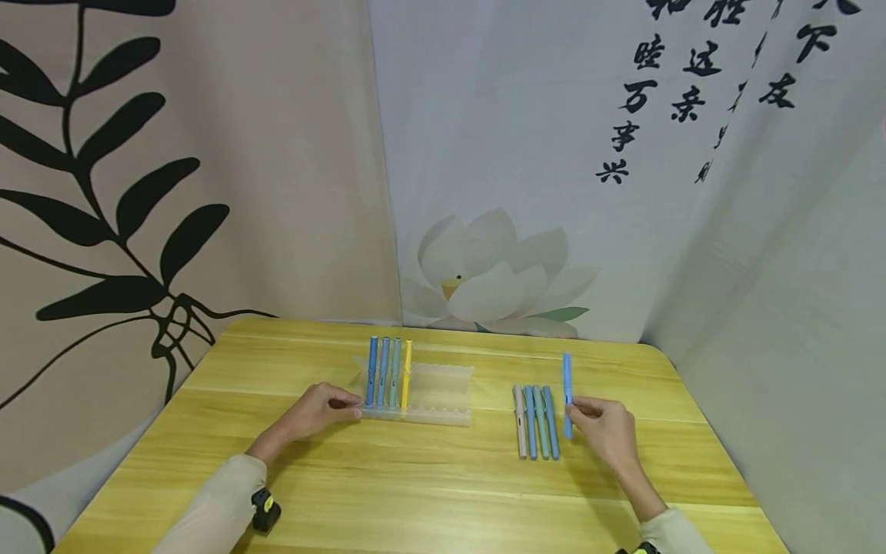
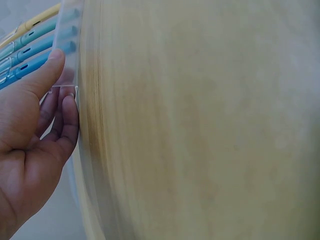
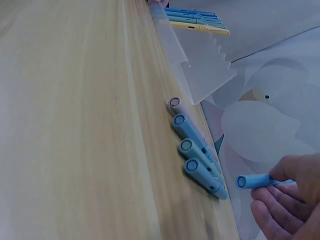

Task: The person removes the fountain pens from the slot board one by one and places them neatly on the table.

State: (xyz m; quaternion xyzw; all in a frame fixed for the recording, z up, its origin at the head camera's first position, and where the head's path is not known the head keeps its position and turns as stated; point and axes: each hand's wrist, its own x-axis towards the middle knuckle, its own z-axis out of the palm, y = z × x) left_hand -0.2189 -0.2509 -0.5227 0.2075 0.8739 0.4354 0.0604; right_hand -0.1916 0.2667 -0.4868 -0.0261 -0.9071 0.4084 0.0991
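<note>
My left hand (image 1: 325,409) pinches the near left corner of a frosted clear pen rack (image 1: 439,392), thumb on top in the left wrist view. Several pens stand in the rack's left slots: a dark blue pen (image 1: 372,371), a lighter blue one, a green one, and a yellow pen (image 1: 406,375). Between thumb and fingers, my right hand (image 1: 609,429) holds a blue pen (image 1: 567,385), raised off the table in the right wrist view. Just left of it lie a pinkish-grey pen (image 1: 520,422), two blue pens and a green pen (image 1: 541,423), side by side.
The wooden table (image 1: 429,492) has rounded back corners and meets hanging cloths behind. The rack's right slots hold no pens. A black wrist device (image 1: 266,511) sits on the left sleeve.
</note>
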